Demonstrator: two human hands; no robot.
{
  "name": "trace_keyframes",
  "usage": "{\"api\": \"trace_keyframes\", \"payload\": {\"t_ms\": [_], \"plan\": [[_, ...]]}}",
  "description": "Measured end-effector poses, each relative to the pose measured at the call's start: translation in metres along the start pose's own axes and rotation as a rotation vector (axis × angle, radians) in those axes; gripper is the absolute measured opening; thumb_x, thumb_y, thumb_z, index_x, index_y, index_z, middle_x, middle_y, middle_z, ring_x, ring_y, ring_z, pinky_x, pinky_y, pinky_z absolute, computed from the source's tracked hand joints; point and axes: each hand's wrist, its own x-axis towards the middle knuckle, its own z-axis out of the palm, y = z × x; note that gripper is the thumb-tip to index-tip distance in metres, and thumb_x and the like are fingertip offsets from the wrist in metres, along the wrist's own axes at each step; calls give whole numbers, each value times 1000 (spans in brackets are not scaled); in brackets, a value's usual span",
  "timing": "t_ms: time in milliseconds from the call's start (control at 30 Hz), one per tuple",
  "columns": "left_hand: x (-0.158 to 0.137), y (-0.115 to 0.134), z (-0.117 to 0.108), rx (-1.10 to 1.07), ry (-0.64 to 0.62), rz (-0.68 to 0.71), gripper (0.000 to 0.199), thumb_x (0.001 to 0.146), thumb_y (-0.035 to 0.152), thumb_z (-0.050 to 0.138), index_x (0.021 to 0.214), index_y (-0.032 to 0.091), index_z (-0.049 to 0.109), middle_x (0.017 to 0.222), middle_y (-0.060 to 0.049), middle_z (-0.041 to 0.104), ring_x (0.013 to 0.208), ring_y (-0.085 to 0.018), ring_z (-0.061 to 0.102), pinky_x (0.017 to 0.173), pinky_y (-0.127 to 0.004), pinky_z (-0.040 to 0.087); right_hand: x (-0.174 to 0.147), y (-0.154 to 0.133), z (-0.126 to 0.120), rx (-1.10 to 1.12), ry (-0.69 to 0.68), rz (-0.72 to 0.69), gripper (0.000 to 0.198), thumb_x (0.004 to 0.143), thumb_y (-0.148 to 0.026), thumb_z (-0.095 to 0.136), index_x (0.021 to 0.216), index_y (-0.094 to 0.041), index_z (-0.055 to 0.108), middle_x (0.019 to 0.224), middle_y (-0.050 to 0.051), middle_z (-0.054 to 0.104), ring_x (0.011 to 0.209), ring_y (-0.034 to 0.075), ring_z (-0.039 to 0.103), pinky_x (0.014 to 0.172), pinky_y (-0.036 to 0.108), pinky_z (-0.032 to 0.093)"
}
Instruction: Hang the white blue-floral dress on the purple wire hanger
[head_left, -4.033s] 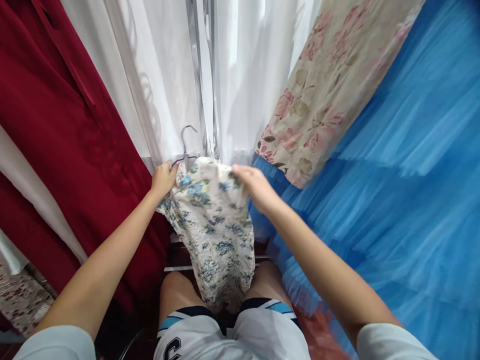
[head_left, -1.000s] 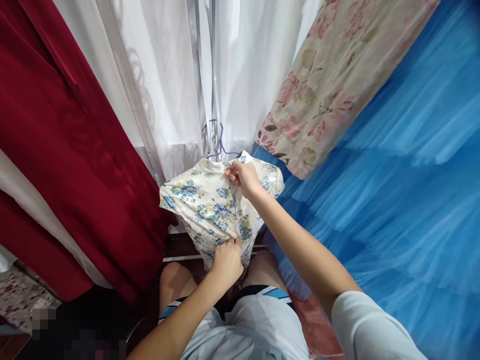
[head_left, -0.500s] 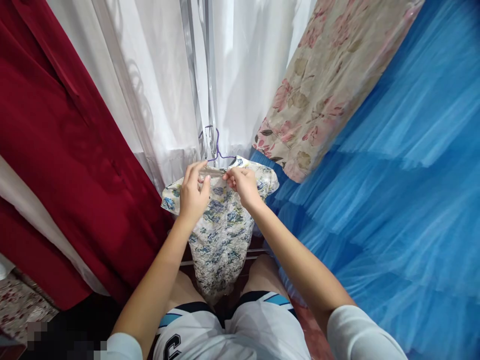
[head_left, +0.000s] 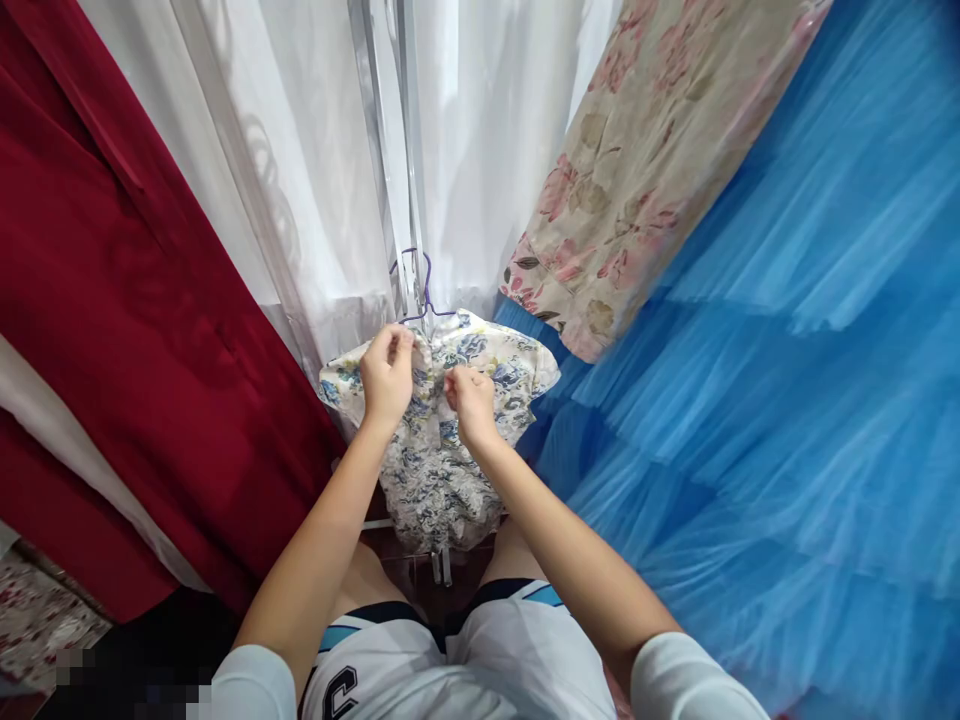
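A short-sleeved dress (head_left: 442, 470), white with blue and yellow flowers, hangs in front of me on a purple wire hanger (head_left: 429, 285). At its neckline, left of the middle, my left hand (head_left: 388, 372) is closed in a pinch on the fabric. My right hand (head_left: 471, 398) is closed too, lower down at the middle line of the dress. Its curled fingers hide the exact bit they grip. Below the hands the cloth is bunched and creased.
Grey metal uprights (head_left: 401, 150) stand behind the hanger, against white curtains (head_left: 480, 150). Dark red fabric (head_left: 150, 300) hangs at left. To the right are a beige cloth with pink flowers (head_left: 592, 200) and a wide blue tulle skirt (head_left: 765, 430).
My right hand has come down from the neckline along the middle of the dress. My left fingers have closed into a pinch. The hem has risen, uncovering a metal foot below.
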Motion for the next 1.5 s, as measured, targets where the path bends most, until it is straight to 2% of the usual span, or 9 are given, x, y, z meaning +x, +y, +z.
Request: {"api": "trace_keyframes", "payload": {"t_ms": [267, 500, 667, 800, 900, 1033, 1267, 1400, 1500], "plan": [[5, 4, -12, -10, -193, -30, 21, 93, 37, 56, 85, 18, 60, 74, 0, 59, 71, -14, 59, 67, -24, 47, 6, -2, 1, -29, -218, -66, 33, 90, -51, 52, 82, -20, 59, 51, -5, 51, 44, 11, 39, 47, 24, 32], [-5, -2, -11, -32, -202, -61, 21, 93, 37, 55, 85, 18, 59, 75, -1, 57, 70, -13, 55, 67, -24, 46, 23, -28, 4, -160, -350, -149, 41, 88, -57, 55, 69, -21, 53, 52, -4, 49, 50, 11, 43, 52, 24, 34], [6, -10, -12, 22, -63, -25, 24, 95, 39, 52, 82, 19, 57, 75, -1, 58, 72, -14, 57, 70, -24, 47, 11, -8, -1, -279, -283, -200, 36, 89, -48, 55, 68, -19, 55, 56, -4, 45, 52, 11, 38, 51, 24, 27], [36, -39, -52, 46, 210, 11, 22, 94, 35, 52, 81, 18, 57, 76, -1, 56, 75, -14, 55, 72, -23, 46, 1, 10, -17, -382, -313, -182, 40, 90, -46, 54, 61, -18, 50, 55, -5, 41, 53, 11, 36, 52, 24, 26], [41, -74, -93, -21, 315, -211, 16, 89, 31, 58, 81, 17, 57, 77, 1, 57, 73, -11, 54, 70, -20, 44, -8, 9, -31, -382, -372, -135, 40, 90, -48, 54, 63, -18, 51, 55, -5, 43, 51, 10, 36, 50, 24, 27], [-2, -115, -114, -144, 291, -545, 16, 84, 31, 56, 77, 16, 52, 66, 2, 53, 59, -10, 51, 61, -21, 44, -23, 8, -43, -384, -460, -57, 38, 87, -48, 58, 64, -18, 52, 55, -4, 48, 50, 10, 39, 50, 23, 28], [-92, -128, -58, -236, 37, -685, 33, 76, 48, 62, 78, 16, 55, 75, -5, 63, 71, -16, 62, 73, -32, 51, -32, 53, -101, -471, -175, 79, 44, 85, -55, 52, 57, -21, 49, 51, -2, 48, 48, 13, 39, 50, 26, 31], [-102, -99, -16, -288, -185, -607, 34, 78, 50, 64, 83, 16, 62, 93, -8, 67, 90, -20, 63, 84, -32, 49, -42, 71, -154, -571, 2, 88, 46, 83, -56, 50, 51, -23, 46, 47, -1, 44, 49, 16, 38, 51, 29, 31], [-107, -66, 7, -303, -342, -540, 30, 83, 47, 63, 82, 17, 64, 86, -5, 65, 85, -19, 61, 80, -29, 48, -58, 76, -170, -625, -4, 118, 43, 77, -54, 57, 49, -23, 50, 47, 0, 48, 50, 18, 44, 51, 30, 35]]}}
